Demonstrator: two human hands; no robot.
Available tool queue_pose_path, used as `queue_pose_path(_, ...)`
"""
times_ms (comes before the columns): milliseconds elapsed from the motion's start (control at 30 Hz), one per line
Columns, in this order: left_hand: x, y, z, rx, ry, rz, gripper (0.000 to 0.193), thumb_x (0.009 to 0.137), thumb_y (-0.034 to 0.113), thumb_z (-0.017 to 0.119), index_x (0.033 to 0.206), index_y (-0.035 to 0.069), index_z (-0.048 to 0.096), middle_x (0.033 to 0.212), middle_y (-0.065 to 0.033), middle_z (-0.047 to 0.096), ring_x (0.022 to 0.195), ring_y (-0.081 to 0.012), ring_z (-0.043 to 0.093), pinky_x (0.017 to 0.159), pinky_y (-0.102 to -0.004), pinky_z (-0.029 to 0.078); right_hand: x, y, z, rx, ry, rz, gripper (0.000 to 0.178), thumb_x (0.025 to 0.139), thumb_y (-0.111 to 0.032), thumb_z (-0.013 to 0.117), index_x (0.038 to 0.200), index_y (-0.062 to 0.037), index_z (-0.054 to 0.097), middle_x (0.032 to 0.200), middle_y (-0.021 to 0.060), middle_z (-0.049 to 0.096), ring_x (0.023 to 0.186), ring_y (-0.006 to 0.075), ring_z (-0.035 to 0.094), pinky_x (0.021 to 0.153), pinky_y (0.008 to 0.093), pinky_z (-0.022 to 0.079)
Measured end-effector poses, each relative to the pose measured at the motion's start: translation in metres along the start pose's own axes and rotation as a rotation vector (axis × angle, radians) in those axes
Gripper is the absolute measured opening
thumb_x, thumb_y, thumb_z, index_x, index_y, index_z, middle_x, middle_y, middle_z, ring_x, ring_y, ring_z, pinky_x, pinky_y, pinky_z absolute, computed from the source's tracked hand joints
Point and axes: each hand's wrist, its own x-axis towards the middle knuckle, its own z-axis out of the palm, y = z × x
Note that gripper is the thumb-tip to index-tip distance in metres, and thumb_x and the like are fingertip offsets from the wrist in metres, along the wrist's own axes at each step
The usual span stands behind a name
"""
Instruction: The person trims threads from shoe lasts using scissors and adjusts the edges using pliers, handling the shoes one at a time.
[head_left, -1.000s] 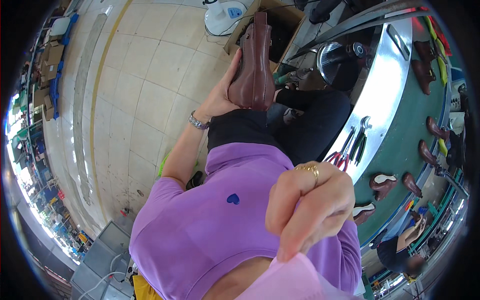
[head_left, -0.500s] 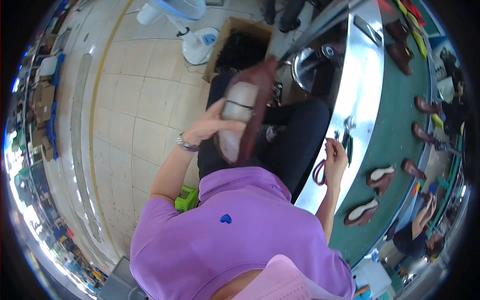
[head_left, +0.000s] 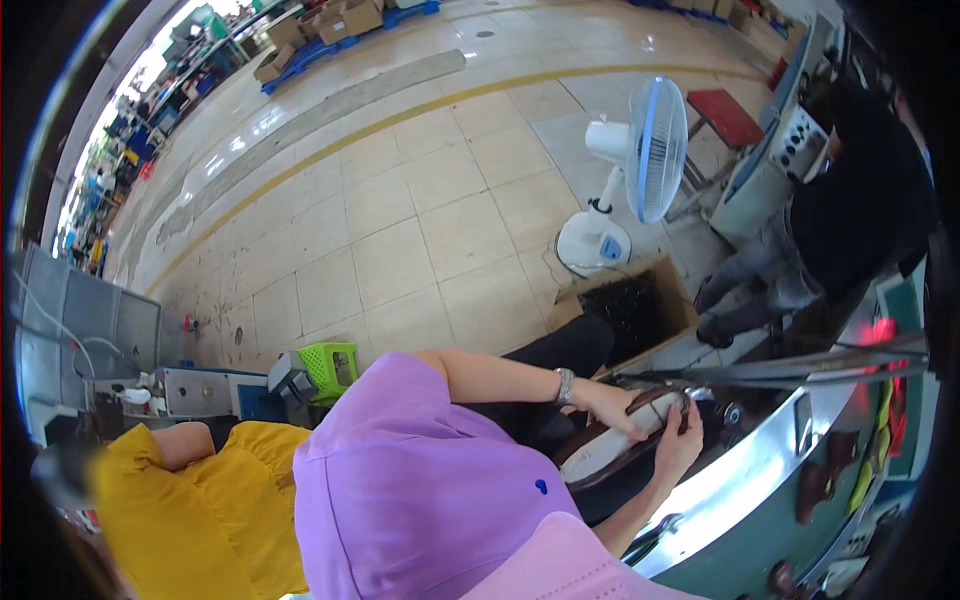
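Observation:
A brown leather shoe [head_left: 603, 450] lies over my lap with its pale underside turned up. My left hand [head_left: 612, 404], a metal watch on its wrist, is closed round the shoe's side, thumb lying on the underside. At the far end my right hand [head_left: 680, 448] touches the shoe with bent fingers, by a dark strip that crosses the pale surface. Whether those fingers also pinch something small, I cannot make out. The shoe's lower side is partly hidden.
To my right runs a shiny metal ledge [head_left: 715, 492] beside a green belt [head_left: 765, 535] carrying brown shoes [head_left: 826, 476]. A fan [head_left: 658, 150] and a cardboard box [head_left: 683, 292] stand ahead. Nearby are a person in yellow [head_left: 235, 505], a person in black [head_left: 862, 175] and a green stool [head_left: 330, 368].
The view has swung left, bringing in the person in yellow. My right hand has left the ledge and come onto the shoe, which my left hand still holds.

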Motion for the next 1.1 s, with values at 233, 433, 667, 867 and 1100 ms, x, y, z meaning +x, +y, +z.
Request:
queue_pose_path(233, 0.049, 0.006, -0.025, 0.784, 0.412, 0.482, 0.023, 0.074, 0.021, 0.057, 0.082, 0.000, 0.060, 0.076, -0.0194, 0.061, 0.073, -0.0372, 0.058, 0.067, -0.0472, 0.045, 0.014, -0.004, -0.005, -0.215, 0.016, -0.205, 0.031, 0.085, -0.006, 0.047, 0.114, 0.0014, 0.057, 0.105, 0.0222, 0.061, 0.094, 0.0358, 0.060, 0.080, 0.0394, 0.046)
queue_pose_path(433, 0.085, 0.011, -0.011, 1.036, 0.326, 0.404, 0.022, 0.076, 0.015, 0.052, 0.070, -0.003, 0.063, 0.074, -0.0219, 0.063, 0.071, -0.0370, 0.062, 0.062, -0.0454, 0.050, 0.021, 0.001, -0.018, -0.267, -0.047, -0.210, 0.030, 0.085, -0.004, 0.049, 0.112, 0.0032, 0.057, 0.101, 0.0227, 0.062, 0.090, 0.0366, 0.061, 0.076, 0.0411, 0.048)
queue_pose_path(667, 0.092, 0.012, -0.009, 1.049, 0.235, 0.401, 0.025, 0.078, 0.016, 0.049, 0.075, -0.005, 0.063, 0.076, -0.0232, 0.063, 0.073, -0.0368, 0.062, 0.065, -0.0451, 0.050, 0.024, 0.007, -0.014, -0.390, -0.074, -0.248, 0.031, 0.082, 0.001, 0.048, 0.112, 0.0041, 0.055, 0.103, 0.0226, 0.061, 0.092, 0.0373, 0.060, 0.078, 0.0422, 0.047)
queue_pose_path(867, 0.088, 0.022, 0.001, 1.060, 0.202, 0.389, 0.023, 0.079, 0.014, 0.049, 0.073, -0.004, 0.062, 0.072, -0.0223, 0.062, 0.069, -0.0352, 0.062, 0.062, -0.0435, 0.050, 0.016, 0.029, -0.016, -0.392, 0.043, -0.265, 0.029, 0.083, -0.005, 0.048, 0.110, 0.0028, 0.058, 0.097, 0.0239, 0.062, 0.088, 0.0389, 0.060, 0.075, 0.0437, 0.047)
queue_pose_path(1100, 0.034, 0.013, -0.025, 1.064, 0.434, 0.465, 0.016, 0.082, 0.015, 0.047, 0.079, 0.004, 0.058, 0.072, -0.0159, 0.060, 0.071, -0.0326, 0.061, 0.063, -0.0416, 0.048, -0.013, 0.005, -0.031, 0.315, -0.081, 0.238, 0.033, 0.094, -0.024, 0.047, 0.118, -0.0019, 0.057, 0.099, 0.0134, 0.065, 0.090, 0.0186, 0.060, 0.082, 0.0273, 0.045)
